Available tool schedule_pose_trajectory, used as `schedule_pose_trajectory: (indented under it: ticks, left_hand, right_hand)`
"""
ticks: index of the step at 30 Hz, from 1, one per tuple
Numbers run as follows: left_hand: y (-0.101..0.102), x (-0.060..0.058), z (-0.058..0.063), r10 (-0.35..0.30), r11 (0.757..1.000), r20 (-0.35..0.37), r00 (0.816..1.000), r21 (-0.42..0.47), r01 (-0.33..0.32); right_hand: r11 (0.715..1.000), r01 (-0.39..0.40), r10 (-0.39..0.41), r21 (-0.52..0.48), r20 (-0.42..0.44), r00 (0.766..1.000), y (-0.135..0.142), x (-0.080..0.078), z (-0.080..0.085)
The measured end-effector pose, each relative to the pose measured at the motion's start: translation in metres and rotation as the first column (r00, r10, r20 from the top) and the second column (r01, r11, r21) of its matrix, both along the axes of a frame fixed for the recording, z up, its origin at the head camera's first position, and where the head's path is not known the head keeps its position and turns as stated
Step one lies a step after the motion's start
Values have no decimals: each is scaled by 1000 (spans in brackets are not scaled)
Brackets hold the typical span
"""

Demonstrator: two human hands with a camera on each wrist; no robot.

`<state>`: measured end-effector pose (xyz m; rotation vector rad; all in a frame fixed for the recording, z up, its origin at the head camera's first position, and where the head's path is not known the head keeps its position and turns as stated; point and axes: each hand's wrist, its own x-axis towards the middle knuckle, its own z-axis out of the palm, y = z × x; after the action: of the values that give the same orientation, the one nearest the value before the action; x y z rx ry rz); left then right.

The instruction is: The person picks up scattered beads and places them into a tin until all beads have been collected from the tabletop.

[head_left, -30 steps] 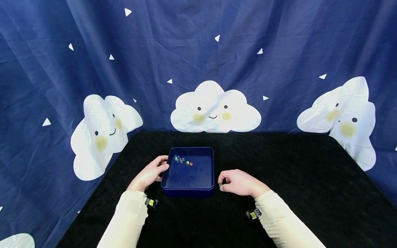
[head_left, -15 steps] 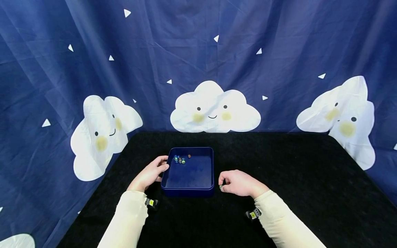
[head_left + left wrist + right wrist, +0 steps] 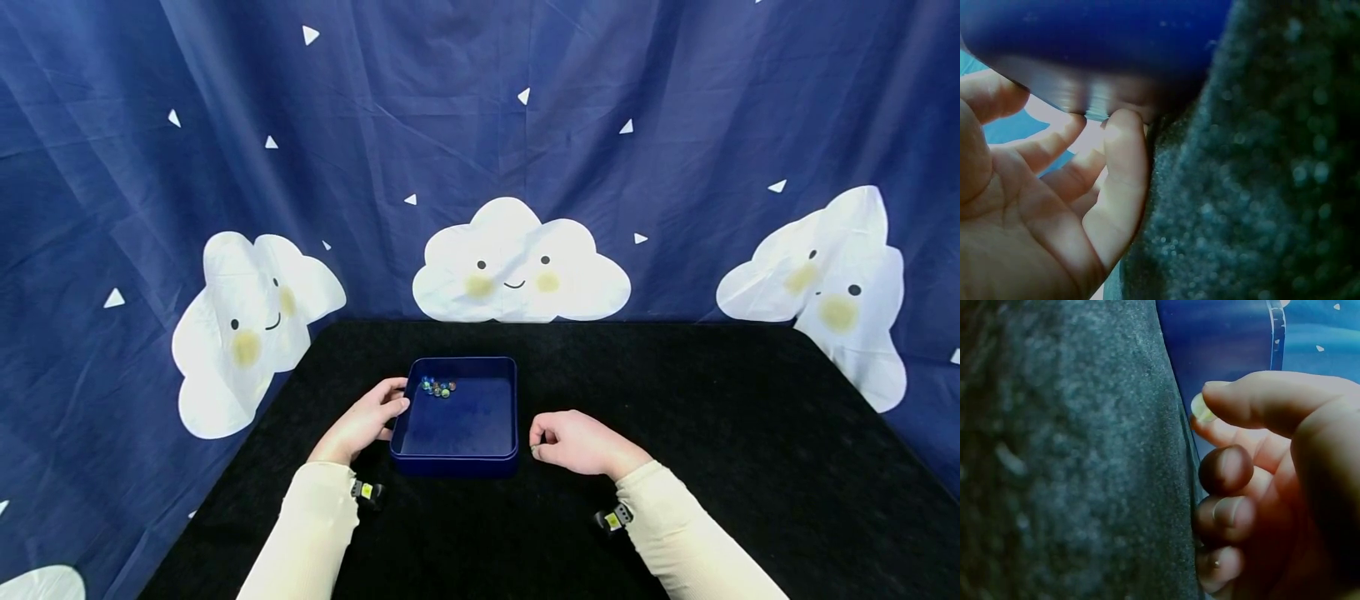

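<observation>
A dark blue square tin (image 3: 465,429) stands on the black cloth, and a cluster of small glass marbles (image 3: 437,388) lies in its far left corner. My left hand (image 3: 365,417) is at the tin's left side. In the left wrist view its fingertips touch the outer blue wall (image 3: 1104,44), fingers loosely bent and not wrapped round it. To the right of the tin, my right hand (image 3: 581,442) is low over the cloth. It pinches a pale yellow-green marble (image 3: 1200,409) between thumb and forefinger, the other fingers curled in below.
Black cloth (image 3: 675,400) covers the table. Behind it hangs a dark blue curtain (image 3: 465,108) printed with white smiling clouds (image 3: 517,287). Small cameras (image 3: 367,492) are strapped at both wrists.
Inside the tin, a reddish marble and a green one have rolled left into the cluster. Both hands have stayed nearly in place; the pinched marble shows less in the head view.
</observation>
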<state>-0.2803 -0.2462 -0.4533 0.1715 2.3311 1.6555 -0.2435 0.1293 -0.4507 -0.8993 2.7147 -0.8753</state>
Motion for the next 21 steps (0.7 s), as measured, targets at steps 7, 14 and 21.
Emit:
schedule_pose_trajectory:
  ticks: [7,14,21]
  left_hand:
    - [-1,0,0,-7,1000,5,1000,9,7]
    - [-1,0,0,2,1000,4,1000,-8,-2]
    - [-1,1,2,-1,1000,2,1000,-6,1]
  right_hand:
    - [999,15,-17,-45,-56,998,-2,-1,1]
    - [996,27,-35,-87,-89,995,-4,-2,2]
    - [994,34,-42,-100,-84,996,-4,-2,3]
